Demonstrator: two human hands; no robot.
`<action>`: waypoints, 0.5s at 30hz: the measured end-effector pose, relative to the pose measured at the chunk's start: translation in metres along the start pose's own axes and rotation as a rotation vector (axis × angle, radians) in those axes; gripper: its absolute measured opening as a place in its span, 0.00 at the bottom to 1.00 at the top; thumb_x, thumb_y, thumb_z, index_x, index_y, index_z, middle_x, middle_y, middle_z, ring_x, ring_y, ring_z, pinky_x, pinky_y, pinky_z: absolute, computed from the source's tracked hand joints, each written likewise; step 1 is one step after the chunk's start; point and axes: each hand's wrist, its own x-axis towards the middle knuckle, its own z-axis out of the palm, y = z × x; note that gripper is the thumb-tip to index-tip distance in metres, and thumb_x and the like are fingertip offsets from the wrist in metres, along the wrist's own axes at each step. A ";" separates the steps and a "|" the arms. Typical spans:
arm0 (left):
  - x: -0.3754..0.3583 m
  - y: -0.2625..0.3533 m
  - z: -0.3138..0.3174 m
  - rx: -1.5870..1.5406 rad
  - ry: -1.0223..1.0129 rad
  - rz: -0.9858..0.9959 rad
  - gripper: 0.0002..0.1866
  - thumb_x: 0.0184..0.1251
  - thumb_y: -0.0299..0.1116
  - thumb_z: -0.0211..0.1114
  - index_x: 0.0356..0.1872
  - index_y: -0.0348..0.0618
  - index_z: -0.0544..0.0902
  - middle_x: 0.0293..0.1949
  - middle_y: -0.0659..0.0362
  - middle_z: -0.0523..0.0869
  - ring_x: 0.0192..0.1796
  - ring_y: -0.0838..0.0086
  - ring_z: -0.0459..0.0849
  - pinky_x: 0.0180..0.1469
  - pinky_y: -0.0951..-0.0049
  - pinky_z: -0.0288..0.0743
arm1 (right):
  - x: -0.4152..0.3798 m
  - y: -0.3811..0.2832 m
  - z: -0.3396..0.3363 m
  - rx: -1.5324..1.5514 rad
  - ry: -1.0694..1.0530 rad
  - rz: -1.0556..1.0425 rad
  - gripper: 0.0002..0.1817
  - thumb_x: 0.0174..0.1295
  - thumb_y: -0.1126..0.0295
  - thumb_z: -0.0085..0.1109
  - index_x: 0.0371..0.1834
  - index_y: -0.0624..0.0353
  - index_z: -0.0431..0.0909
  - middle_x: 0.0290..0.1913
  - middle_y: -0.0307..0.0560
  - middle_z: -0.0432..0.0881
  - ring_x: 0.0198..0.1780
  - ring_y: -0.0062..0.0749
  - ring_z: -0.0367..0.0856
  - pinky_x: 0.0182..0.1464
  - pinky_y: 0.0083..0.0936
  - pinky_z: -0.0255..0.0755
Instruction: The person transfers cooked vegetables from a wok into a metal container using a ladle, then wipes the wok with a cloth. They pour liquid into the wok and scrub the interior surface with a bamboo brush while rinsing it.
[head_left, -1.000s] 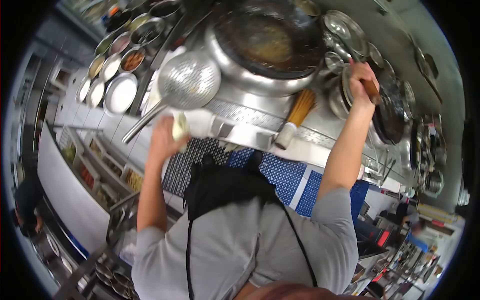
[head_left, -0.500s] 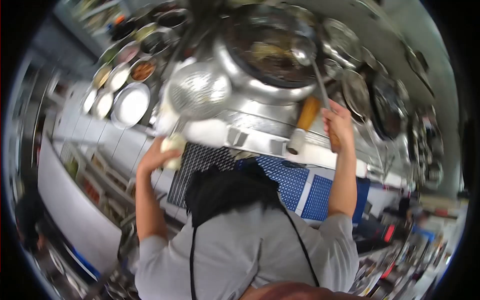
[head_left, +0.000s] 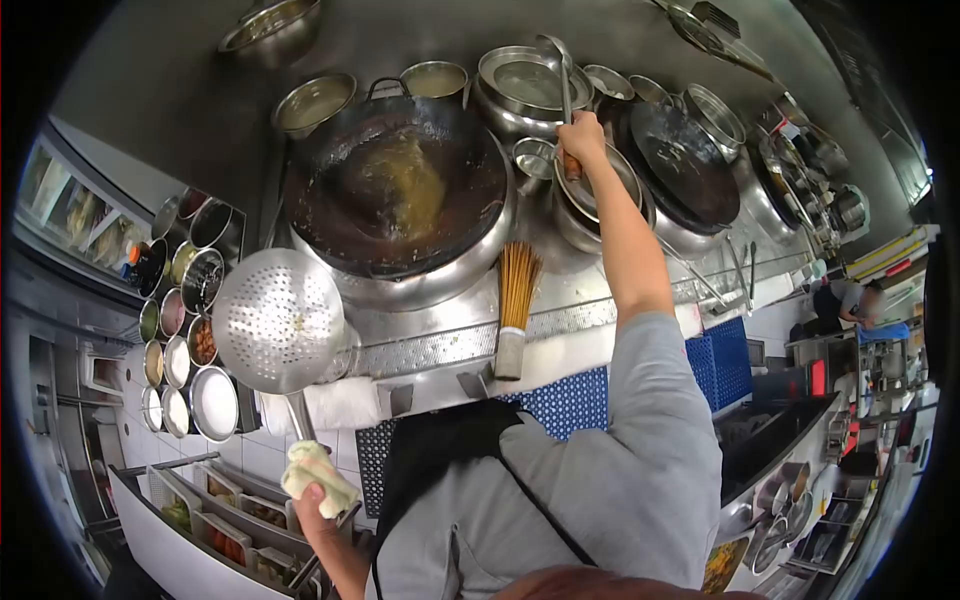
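My left hand (head_left: 322,510) is closed round the cloth-wrapped handle of a large perforated skimmer (head_left: 278,320), whose round head hangs left of the wok. My right hand (head_left: 583,138) reaches far forward, wrapped round the wooden-ended handle of a metal ladle (head_left: 556,52). The ladle's bowl is over a steel pot (head_left: 530,84) of clear liquid at the back. Yellowish liquid lies in the dark wok (head_left: 340,200). A bamboo brush (head_left: 518,290) rests at the counter's front edge, bristles pointing to the back.
Bowls of ingredients (head_left: 205,340) stand at the left. A second dark wok (head_left: 685,165) and more pots are at the right. A blue perforated mat (head_left: 570,400) lies below the counter. Another person (head_left: 845,300) is at the far right.
The ladle has moved away from the wok to the back pot with my right hand. My view has shifted; the skimmer now hangs left of the wok.
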 end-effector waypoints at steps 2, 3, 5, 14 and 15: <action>0.004 0.025 0.027 0.047 -0.026 0.035 0.49 0.42 0.51 0.78 0.65 0.33 0.69 0.52 0.51 0.82 0.45 0.67 0.84 0.47 0.70 0.81 | 0.038 0.020 0.025 0.023 -0.016 0.035 0.10 0.53 0.69 0.59 0.30 0.67 0.84 0.32 0.64 0.87 0.38 0.54 0.87 0.44 0.42 0.80; 0.013 0.029 0.036 0.058 -0.029 0.076 0.49 0.43 0.50 0.78 0.66 0.33 0.69 0.53 0.51 0.82 0.46 0.67 0.84 0.48 0.69 0.81 | 0.053 0.021 0.027 0.243 -0.155 0.123 0.10 0.55 0.69 0.59 0.28 0.66 0.83 0.31 0.61 0.86 0.33 0.51 0.86 0.40 0.40 0.80; 0.030 0.037 0.051 0.082 -0.035 0.148 0.50 0.43 0.49 0.78 0.67 0.32 0.68 0.54 0.50 0.81 0.48 0.65 0.85 0.50 0.68 0.82 | 0.071 0.024 0.027 0.674 -0.440 0.311 0.11 0.59 0.69 0.59 0.23 0.64 0.81 0.27 0.56 0.85 0.24 0.43 0.84 0.31 0.37 0.79; 0.176 0.064 0.203 0.115 -0.325 0.118 0.27 0.61 0.39 0.71 0.58 0.35 0.78 0.46 0.55 0.86 0.42 0.70 0.87 0.36 0.70 0.83 | -0.011 -0.025 -0.022 1.993 -0.629 0.656 0.06 0.68 0.76 0.49 0.36 0.68 0.67 0.24 0.38 0.72 0.22 0.20 0.74 0.22 0.15 0.75; 0.193 0.066 0.216 0.155 -0.384 0.086 0.25 0.61 0.41 0.70 0.56 0.36 0.80 0.42 0.56 0.87 0.38 0.73 0.87 0.30 0.73 0.81 | -0.034 -0.036 -0.031 2.052 -0.695 0.678 0.06 0.68 0.76 0.49 0.38 0.69 0.66 0.24 0.38 0.72 0.22 0.20 0.74 0.22 0.15 0.74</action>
